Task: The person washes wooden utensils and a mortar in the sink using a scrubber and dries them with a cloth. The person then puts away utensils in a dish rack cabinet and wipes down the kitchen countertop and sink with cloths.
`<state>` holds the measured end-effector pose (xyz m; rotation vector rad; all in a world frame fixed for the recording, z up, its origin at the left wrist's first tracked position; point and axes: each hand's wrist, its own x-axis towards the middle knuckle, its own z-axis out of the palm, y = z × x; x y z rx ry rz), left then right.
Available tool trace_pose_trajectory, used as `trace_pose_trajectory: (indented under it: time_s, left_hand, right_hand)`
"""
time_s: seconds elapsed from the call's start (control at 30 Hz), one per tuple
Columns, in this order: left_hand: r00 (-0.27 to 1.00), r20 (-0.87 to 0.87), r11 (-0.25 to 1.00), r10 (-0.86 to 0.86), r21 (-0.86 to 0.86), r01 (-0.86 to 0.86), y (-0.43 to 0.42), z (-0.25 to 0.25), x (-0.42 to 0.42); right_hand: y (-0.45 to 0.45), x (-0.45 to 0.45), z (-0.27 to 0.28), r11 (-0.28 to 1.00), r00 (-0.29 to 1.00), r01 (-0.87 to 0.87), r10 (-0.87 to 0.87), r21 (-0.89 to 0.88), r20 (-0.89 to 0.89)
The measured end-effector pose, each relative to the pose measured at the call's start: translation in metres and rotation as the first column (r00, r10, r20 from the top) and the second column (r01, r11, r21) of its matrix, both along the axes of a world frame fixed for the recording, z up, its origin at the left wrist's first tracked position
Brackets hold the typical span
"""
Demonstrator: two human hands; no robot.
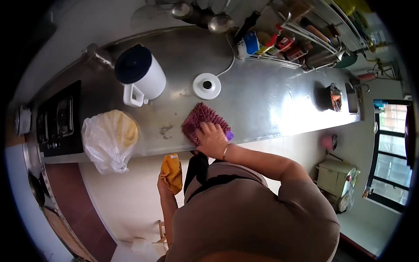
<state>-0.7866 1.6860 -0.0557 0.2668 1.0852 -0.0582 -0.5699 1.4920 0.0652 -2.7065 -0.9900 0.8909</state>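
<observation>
My right hand (212, 140) lies spread on a purple, shaggy cloth (204, 117) on the steel counter, near its front edge. In my left hand (163, 185) is a folded orange cloth (173, 174), held in front of the counter at the lower left. A white round kettle base (207, 86) with a cord sits just behind the purple cloth. Left of it stands a white kettle (147, 81) with a dark blue lid. Some dark smudges (166, 131) mark the counter left of the purple cloth.
A clear plastic bag (107, 139) with something yellowish inside lies near the front edge. The black stove (59, 122) is at the far left. A rack (279, 61) with bottles stands at the back right. Farther right are a dark bowl (334, 97) and the sink (352, 98).
</observation>
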Motion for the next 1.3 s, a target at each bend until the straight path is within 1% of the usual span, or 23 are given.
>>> trace_pose_trajectory:
  time_s: [0.07,0.1,0.13,0.2,0.23,0.27,0.33,0.4,0.47,0.53,0.6,0.67,0.73,0.8,0.87,1.0,1.07,1.1,1.17,1.2,1.23,1.27,1.3]
  left_hand:
    - [0.999,-0.041,0.999,-0.013,0.052,0.015,-0.007,0.01,0.008]
    - [0.999,-0.042,0.998,-0.024,0.055,0.026,-0.011,0.014,0.01]
    - [0.997,-0.063,0.998,-0.04,0.055,0.044,-0.015,0.016,0.011]
    - [0.994,-0.086,0.996,-0.067,0.06,0.072,-0.024,0.017,0.008]
    - [0.998,-0.016,0.997,-0.068,0.028,0.069,-0.028,0.015,0.004]
    - [0.996,0.05,0.998,-0.069,-0.005,0.069,-0.032,0.014,0.001]
    - [0.996,0.025,0.996,-0.083,-0.008,0.084,-0.047,0.026,0.012]
    - [0.992,-0.114,0.998,-0.062,-0.012,0.061,-0.067,0.051,0.028]
    - [0.992,-0.071,0.994,-0.106,-0.017,0.105,-0.076,0.048,0.036]
    - [0.989,-0.029,0.989,-0.147,-0.019,0.146,-0.087,0.049,0.045]
    - [0.979,-0.081,0.974,-0.188,0.11,0.196,-0.101,0.05,0.058]
    - [0.979,-0.069,0.974,-0.191,0.107,0.198,-0.122,0.058,0.074]
    - [0.988,-0.068,0.988,-0.141,0.062,0.145,-0.149,0.081,0.1]
    - [0.986,-0.063,0.984,-0.157,0.075,0.161,-0.171,0.082,0.113]
    - [0.978,-0.107,0.978,-0.177,0.096,0.187,-0.192,0.078,0.123]
    - [0.96,-0.097,0.954,-0.261,0.129,0.272,-0.233,0.084,0.137]
    - [0.943,-0.225,0.951,-0.246,0.131,0.279,-0.245,0.083,0.14]
    - [0.943,-0.231,0.952,-0.239,0.136,0.275,-0.25,0.084,0.139]
    - [0.945,-0.222,0.947,-0.24,0.162,0.278,-0.258,0.089,0.136]
    - [0.946,-0.217,0.944,-0.241,0.173,0.28,-0.261,0.092,0.135]
    - [0.921,-0.344,0.95,-0.185,0.178,0.257,-0.263,0.099,0.142]
    - [0.922,-0.344,0.95,-0.18,0.182,0.253,-0.262,0.097,0.139]
    - [0.953,-0.218,0.961,-0.21,0.131,0.242,-0.259,0.093,0.13]
  right_hand:
    - [-0.004,-0.023,-0.048,0.99,0.98,-0.026,-0.003,0.142,0.201]
    - [-0.004,-0.026,-0.064,0.997,0.992,-0.064,0.057,0.053,0.117]
    - [-0.01,-0.026,-0.071,0.987,0.964,-0.127,0.099,0.102,0.246]
    - [-0.028,-0.014,-0.087,0.944,0.943,-0.177,0.082,0.277,0.324]
    - [-0.037,-0.008,-0.09,0.945,0.943,-0.168,0.071,0.281,0.325]
    - [-0.047,-0.003,-0.093,0.948,0.941,-0.12,0.014,0.295,0.337]
    - [-0.068,0.012,-0.093,0.947,0.934,-0.058,-0.06,0.315,0.352]
    - [-0.097,0.031,-0.096,0.956,0.888,0.062,-0.184,0.287,0.421]
    - [-0.134,0.05,-0.1,0.945,0.865,0.137,-0.259,0.296,0.429]
    - [-0.174,0.072,-0.1,0.94,0.844,0.21,-0.313,0.269,0.436]
    - [-0.217,0.093,-0.097,0.929,0.822,0.272,-0.359,0.249,0.442]
    - [-0.259,0.115,-0.1,0.919,0.8,0.314,-0.391,0.237,0.455]
    - [-0.298,0.137,-0.101,0.908,0.778,0.342,-0.417,0.241,0.469]
    - [-0.337,0.161,-0.103,0.897,0.747,0.389,-0.441,0.213,0.498]
    - [-0.378,0.182,-0.108,0.868,0.705,0.448,-0.491,0.215,0.511]
    - [-0.467,0.22,-0.123,0.762,0.577,0.621,-0.604,0.185,0.549]
    - [-0.501,0.24,-0.132,0.678,0.477,0.711,-0.661,0.188,0.579]
    - [-0.51,0.251,-0.135,0.598,0.408,0.773,-0.724,0.212,0.556]
    - [-0.511,0.271,-0.141,0.446,0.272,0.86,-0.811,0.246,0.519]
    - [-0.502,0.279,-0.142,0.45,0.278,0.858,-0.812,0.246,0.514]
    - [-0.486,0.286,-0.14,0.381,0.22,0.895,-0.83,0.233,0.513]
    - [-0.469,0.293,-0.139,0.309,0.158,0.925,-0.844,0.222,0.513]
    - [-0.451,0.296,-0.145,0.348,0.181,0.91,-0.824,0.226,0.537]
